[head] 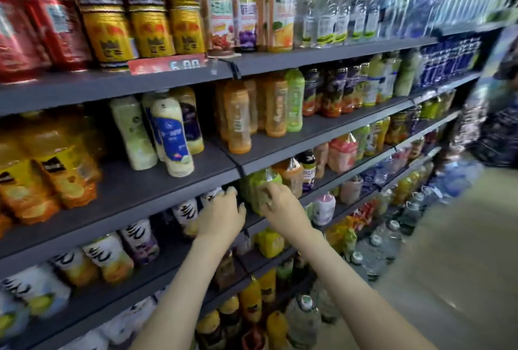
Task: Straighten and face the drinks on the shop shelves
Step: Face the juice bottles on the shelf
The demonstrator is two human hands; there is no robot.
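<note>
Grey shop shelves (179, 181) run from the near left to the far right, full of drink bottles. Both arms reach to the third shelf down. My right hand (280, 204) grips a green bottle (259, 184) at the front of that shelf, fingers curled round its side. My left hand (220, 216) reaches in just left of it, fingers curled round a white bottle with black lettering (211, 195). More white bottles with black lettering (140, 240) stand in a row to the left. An orange bottle (291, 175) stands right of the green one. The frame is blurred.
Above are cream and orange bottles (238, 117), yellow cans (109, 21) and a red price tag (168, 65). Large water bottles (375, 248) stand on the floor along the shelf's foot. A person in dark patterned clothing (501, 122) stands at the far right. Tan floor (448, 251) lies to the right.
</note>
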